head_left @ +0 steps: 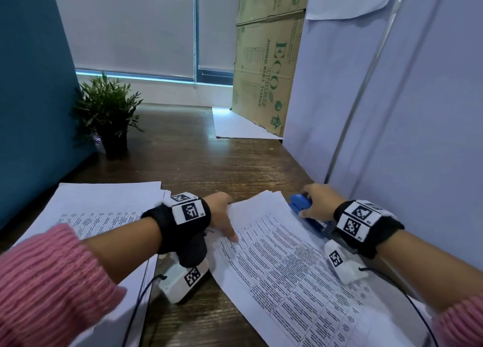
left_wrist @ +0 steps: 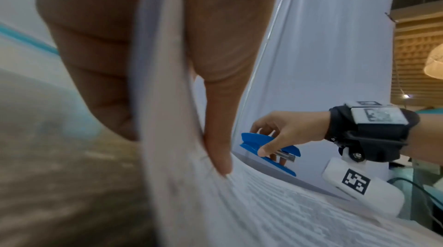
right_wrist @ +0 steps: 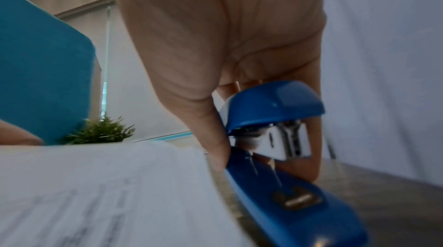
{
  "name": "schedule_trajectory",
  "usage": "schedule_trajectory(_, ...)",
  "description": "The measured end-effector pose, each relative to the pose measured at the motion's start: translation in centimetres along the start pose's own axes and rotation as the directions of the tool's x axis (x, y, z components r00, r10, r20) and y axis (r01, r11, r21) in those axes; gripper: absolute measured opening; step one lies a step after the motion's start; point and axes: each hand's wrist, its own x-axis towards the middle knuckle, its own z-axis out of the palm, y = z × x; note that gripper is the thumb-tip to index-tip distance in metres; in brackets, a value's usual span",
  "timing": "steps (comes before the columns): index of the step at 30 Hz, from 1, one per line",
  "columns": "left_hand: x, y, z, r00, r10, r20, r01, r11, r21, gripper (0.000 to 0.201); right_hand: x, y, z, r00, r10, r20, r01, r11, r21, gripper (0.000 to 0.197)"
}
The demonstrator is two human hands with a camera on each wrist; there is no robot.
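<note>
- On the desk (head_left: 196, 163) up front, left hand (head_left: 222, 214) pinches the printed sheets (head_left: 287, 263) by their left edge, thumb on top.
- Right hand (head_left: 318, 203) grips the blue stapler (head_left: 299, 204), just beside the sheets' far right edge.
- Another paper stack (head_left: 104, 203) sits left, potted plant (head_left: 109, 111) behind it.
</note>
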Motion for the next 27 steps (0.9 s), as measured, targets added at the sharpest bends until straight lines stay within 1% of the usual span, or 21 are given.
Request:
schedule_trajectory(2, -0.8, -0.3, -1.4, 0.997, 0.066, -0.033, -0.066, 0.998, 0.015, 0.047, 0.0, 1.4, -0.5, 0.997, 0.072, -0.031, -0.073, 0.996, -0.046, 0.04)
schedule_trajectory(3, -1.3, -0.5, -2.1, 0.994, 0.096, -0.05, -0.096, 0.995, 0.011, 0.044, 0.0, 2.1, -0.6, 0.994, 0.106, -0.026, -0.107, 0.992, -0.07, 0.04)
schedule_trajectory(5, -2.4, -0.9, -3.5, 0.985, 0.138, -0.1, -0.138, 0.99, 0.007, 0.042, -0.2, 3.1, -0.5, 0.988, 0.152, 0.024, -0.149, 0.984, -0.102, 0.042)
schedule_trajectory(8, -4.1, -1.3, -5.7, 0.968, 0.172, -0.185, -0.173, 0.985, 0.009, 0.037, -0.8, 3.6, 0.0, 0.982, 0.152, 0.116, -0.134, 0.98, -0.147, 0.046)
schedule_trajectory(10, -5.5, -1.1, -7.0, 0.957, 0.206, -0.206, -0.213, 0.977, -0.012, 0.035, -1.3, 2.8, -0.3, 0.984, 0.124, 0.128, -0.099, 0.977, -0.189, 0.045)
schedule_trajectory(11, -6.3, -1.0, -7.7, 0.95, 0.228, -0.214, -0.238, 0.971, -0.021, 0.034, -1.6, 2.2, -0.9, 0.99, 0.1, 0.099, -0.081, 0.98, -0.18, 0.043)
schedule_trajectory(12, -7.1, -0.8, -8.3, 0.942, 0.246, -0.226, -0.259, 0.965, -0.029, 0.034, -1.9, 1.5, -1.7, 0.997, 0.07, 0.039, -0.066, 0.992, -0.111, 0.039)
schedule_trajectory(13, -7.8, -0.6, -8.8, 0.935, 0.257, -0.245, -0.274, 0.961, -0.04, 0.034, -2.2, 0.8, -2.8, 0.999, 0.039, -0.034, -0.038, 0.999, 0.024, 0.035)
schedule_trajectory(14, -8.6, -0.5, -9.4, 0.927, 0.261, -0.27, -0.287, 0.956, -0.06, 0.033, -2.6, -0.1, -4.0, 0.995, 0.011, -0.102, 0.011, 0.977, 0.214, 0.031)
schedule_trajectory(15, -9.3, -0.3, -10.0, 0.92, 0.26, -0.292, -0.296, 0.951, -0.086, 0.033, -3.1, -1.1, -5.3, 0.985, -0.01, -0.174, 0.085, 0.9, 0.427, 0.032)
schedule_trajectory(16, -9.9, -0.1, -10.7, 0.914, 0.26, -0.311, -0.305, 0.947, -0.104, 0.035, -3.7, -2.1, -6.5, 0.972, -0.016, -0.235, 0.164, 0.762, 0.626, 0.034)
schedule_trajectory(17, -10.6, 0.2, -11.3, 0.908, 0.263, -0.326, -0.311, 0.944, -0.107, 0.039, -4.2, -2.8, -7.3, 0.964, -0.022, -0.265, 0.227, 0.587, 0.777, 0.036)
schedule_trajectory(18, -11.3, 0.6, -12.0, 0.902, 0.264, -0.342, -0.314, 0.944, -0.098, 0.044, -4.7, -3.4, -7.9, 0.958, -0.034, -0.284, 0.27, 0.442, 0.855, 0.042)
schedule_trajectory(19, -11.9, 0.9, -12.7, 0.893, 0.267, -0.362, -0.318, 0.944, -0.088, 0.047, -4.9, -3.8, -8.2, 0.953, -0.058, -0.298, 0.298, 0.366, 0.882, 0.046)
schedule_trajectory(20, -12.6, 1.2, -13.2, 0.881, 0.269, -0.389, -0.322, 0.943, -0.079, 0.046, -5.4, -4.4, -8.3, 0.946, -0.09, -0.312, 0.323, 0.324, 0.889, 0.044)
schedule_trajectory(22, -13.9, 1.6, -14.2, 0.852, 0.265, -0.451, -0.318, 0.947, -0.045, 0.039, -6.1, -5.3, -8.0, 0.933, -0.128, -0.337, 0.36, 0.281, 0.89, 0.031)
schedule_trajectory(24, -14.6, 1.7, -15.0, 0.8, 0.27, -0.536, -0.309, 0.951, 0.017, 0.034, -6.5, -5.9, -7.4, 0.922, -0.127, -0.366, 0.385, 0.202, 0.901, 0.038)
schedule_trajectory(25, -14.9, 1.7, -15.3, 0.756, 0.276, -0.594, -0.32, 0.947, 0.033, 0.033, -6.7, -6.1, -7.1, 0.916, -0.119, -0.384, 0.4, 0.173, 0.9, 0.039)
schedule_trajectory(27, -15.2, 1.4, -15.7, 0.64, 0.264, -0.721, -0.36, 0.933, 0.022, 0.035, -6.8, -6.5, -7.0, 0.902, -0.09, -0.422, 0.43, 0.113, 0.896, 0.042)
